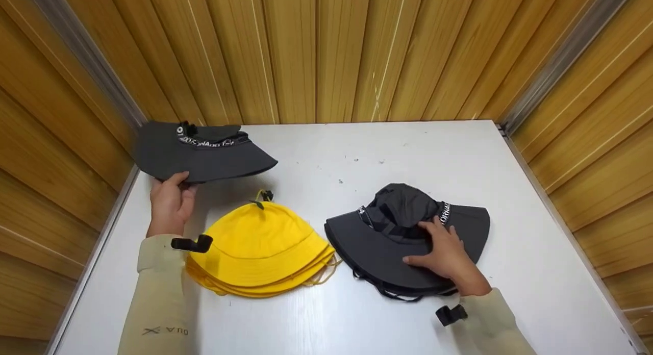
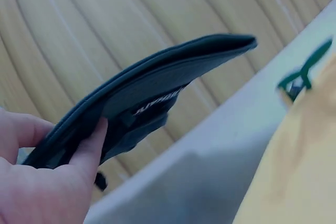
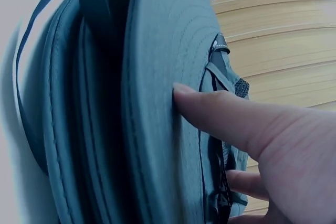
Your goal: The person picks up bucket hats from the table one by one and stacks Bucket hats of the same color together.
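Observation:
At the back left, my left hand [image 1: 172, 202] pinches the brim of a dark bucket hat [image 1: 219, 163] with a lettered band, held up off the table. In the left wrist view, thumb and fingers lie on opposite faces of that brim [image 2: 157, 69]. My right hand [image 1: 444, 250] rests on a stack of dark bucket hats [image 1: 377, 253] at the right. Its thumb touches the top brim [image 3: 163, 51] in the right wrist view, while the fingers reach beside the crumpled crown. Some fingertips are hidden there.
A stack of yellow bucket hats [image 1: 265, 237] sits between the hands, with a small green leaf tab and cord on top. Black chin straps [image 1: 393, 294] hang from the dark stack onto the white table [image 1: 316, 324]. Wood-patterned walls [image 1: 336, 54] enclose the back and sides.

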A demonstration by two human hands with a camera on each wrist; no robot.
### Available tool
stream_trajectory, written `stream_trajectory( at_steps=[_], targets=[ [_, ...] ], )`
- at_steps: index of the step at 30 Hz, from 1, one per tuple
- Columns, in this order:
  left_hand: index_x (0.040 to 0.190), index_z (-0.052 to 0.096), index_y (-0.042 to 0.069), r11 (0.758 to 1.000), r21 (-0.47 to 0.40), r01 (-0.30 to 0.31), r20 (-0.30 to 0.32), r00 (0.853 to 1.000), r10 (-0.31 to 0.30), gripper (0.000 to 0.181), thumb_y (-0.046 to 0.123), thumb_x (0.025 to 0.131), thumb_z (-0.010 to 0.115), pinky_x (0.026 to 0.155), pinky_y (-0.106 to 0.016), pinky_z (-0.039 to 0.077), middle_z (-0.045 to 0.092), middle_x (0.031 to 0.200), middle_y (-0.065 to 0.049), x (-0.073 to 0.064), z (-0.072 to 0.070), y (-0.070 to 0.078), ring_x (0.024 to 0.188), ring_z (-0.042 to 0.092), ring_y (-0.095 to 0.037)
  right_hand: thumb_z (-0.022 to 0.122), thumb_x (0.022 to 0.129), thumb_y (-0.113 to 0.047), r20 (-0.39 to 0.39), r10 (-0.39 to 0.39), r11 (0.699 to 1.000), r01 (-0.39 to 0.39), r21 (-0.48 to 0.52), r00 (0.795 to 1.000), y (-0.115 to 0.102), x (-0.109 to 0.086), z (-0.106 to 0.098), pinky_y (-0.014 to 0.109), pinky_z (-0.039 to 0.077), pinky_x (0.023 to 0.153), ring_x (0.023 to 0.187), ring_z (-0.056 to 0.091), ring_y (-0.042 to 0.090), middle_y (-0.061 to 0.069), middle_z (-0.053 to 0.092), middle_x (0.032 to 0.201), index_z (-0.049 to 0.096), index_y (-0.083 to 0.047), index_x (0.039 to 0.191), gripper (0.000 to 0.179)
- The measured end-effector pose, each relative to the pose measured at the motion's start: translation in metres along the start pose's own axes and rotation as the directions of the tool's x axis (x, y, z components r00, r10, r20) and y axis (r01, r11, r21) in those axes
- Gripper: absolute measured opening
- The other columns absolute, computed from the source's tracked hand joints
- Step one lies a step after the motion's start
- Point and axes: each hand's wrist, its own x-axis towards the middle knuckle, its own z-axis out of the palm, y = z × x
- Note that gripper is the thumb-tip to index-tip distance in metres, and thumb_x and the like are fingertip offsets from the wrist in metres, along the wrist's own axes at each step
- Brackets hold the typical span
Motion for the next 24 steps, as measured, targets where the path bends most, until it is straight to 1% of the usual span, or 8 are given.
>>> stream_trajectory(
  at_steps=[4,9,13,15,17,19,21,24],
  targets=[
    [0.159,0.018,0.042,0.997,-0.033,-0.065,0.056,0.996,0.067,0.09,-0.012,0.098,0.056,0.123,-0.032,0.034,0.029,0.161,0.007,-0.021,0.02,-0.009,0.143,0.038,-0.014,0.089,0.076,-0.044,-0.021,0.005,1.0,-0.005,0.014,1.0,-0.003,0.0,0.0,0.085,0.008,0.112,0.145,0.001,0.071,0.037,0.007,0.165,0.038,0.001,0.152,0.102],
    [0.159,0.02,0.036,0.991,-0.037,-0.126,0.167,0.977,0.131,0.088,-0.014,0.096,0.056,0.123,-0.035,0.035,0.033,0.157,0.001,-0.046,0.042,-0.03,0.138,0.042,-0.018,0.089,0.077,-0.037,-0.12,-0.002,0.998,0.009,0.061,0.993,-0.016,-0.006,-0.001,0.073,0.005,0.122,0.15,-0.002,0.064,0.04,0.013,0.163,0.035,0.01,0.148,0.1],
    [0.16,0.017,0.032,0.992,-0.009,-0.125,0.228,0.966,0.124,0.086,-0.013,0.098,0.054,0.123,-0.035,0.035,0.032,0.155,0.001,-0.067,0.055,-0.05,0.135,0.042,-0.018,0.083,0.084,-0.042,-0.167,-0.002,0.98,0.035,0.195,0.986,-0.036,-0.012,0.0,0.069,0.008,0.124,0.156,-0.008,0.051,0.032,0.0,0.168,0.026,0.006,0.154,0.102],
    [0.161,0.015,0.03,0.992,0.018,-0.122,0.244,0.963,0.114,0.084,-0.013,0.098,0.052,0.123,-0.035,0.036,0.031,0.155,0.001,-0.078,0.06,-0.061,0.134,0.043,-0.018,0.079,0.088,-0.045,-0.162,-0.014,0.949,0.064,0.309,0.987,-0.048,-0.014,0.003,0.067,0.01,0.125,0.158,-0.007,0.044,0.024,-0.006,0.171,0.021,0.001,0.158,0.102],
    [0.161,0.013,0.029,0.993,0.04,-0.115,0.249,0.963,0.102,0.084,-0.013,0.099,0.051,0.122,-0.034,0.037,0.031,0.155,0.001,-0.089,0.065,-0.073,0.133,0.043,-0.018,0.076,0.092,-0.043,-0.152,-0.038,0.885,0.104,0.454,0.988,-0.06,-0.014,0.007,0.06,0.012,0.128,0.16,-0.003,0.037,0.017,-0.002,0.173,0.017,-0.004,0.161,0.099],
    [0.161,0.012,0.026,0.993,0.038,-0.109,0.262,0.96,0.096,0.085,-0.015,0.098,0.05,0.121,-0.034,0.037,0.03,0.156,0.0,-0.098,0.07,-0.087,0.134,0.042,-0.018,0.074,0.096,-0.035,-0.146,-0.063,0.787,0.139,0.6,0.987,-0.072,-0.014,0.011,0.049,0.016,0.13,0.161,0.004,0.03,0.013,0.006,0.173,0.018,-0.006,0.162,0.091],
    [0.161,0.012,0.025,0.995,0.028,-0.094,0.27,0.959,0.083,0.085,-0.016,0.097,0.05,0.119,-0.033,0.041,0.031,0.156,-0.001,-0.109,0.073,-0.102,0.134,0.042,-0.019,0.07,0.099,-0.025,-0.141,-0.08,0.671,0.158,0.725,0.987,-0.083,-0.015,0.014,0.034,0.025,0.127,0.16,0.014,0.026,0.012,0.017,0.172,0.023,-0.006,0.161,0.08],
    [0.159,0.015,0.018,0.997,0.01,-0.081,0.291,0.954,0.075,0.081,-0.018,0.095,0.049,0.111,-0.028,0.049,0.035,0.152,-0.004,-0.124,0.078,-0.127,0.13,0.045,-0.019,0.06,0.104,-0.014,-0.124,-0.108,0.448,0.16,0.879,0.986,-0.097,-0.016,0.017,0.024,0.035,0.12,0.158,0.023,0.025,0.015,0.027,0.168,0.029,-0.002,0.158,0.064]
  ],
)
